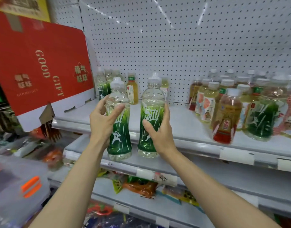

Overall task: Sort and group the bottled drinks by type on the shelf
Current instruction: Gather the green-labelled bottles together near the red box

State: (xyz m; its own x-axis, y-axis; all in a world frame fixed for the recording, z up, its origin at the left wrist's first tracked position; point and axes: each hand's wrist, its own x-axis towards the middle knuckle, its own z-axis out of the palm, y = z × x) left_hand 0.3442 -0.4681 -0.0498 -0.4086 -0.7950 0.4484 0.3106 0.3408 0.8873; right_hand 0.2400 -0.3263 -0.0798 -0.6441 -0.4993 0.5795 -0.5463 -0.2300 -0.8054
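Left hand (103,122): curling around a green-labelled bottle (118,119), thumb across its front, holding it upright in front of the shelf (182,129). Right hand (159,129): wrapping a matching second green-labelled bottle (151,116), upright, just beside the first. Red gift carton (41,69): leaning at the shelf's left end. Mixed bottles (240,106): crowding the shelf's right part, amber and green together. More green-labelled bottles (102,84) and an amber tea bottle (132,89): standing at the shelf's back left, behind the held pair.
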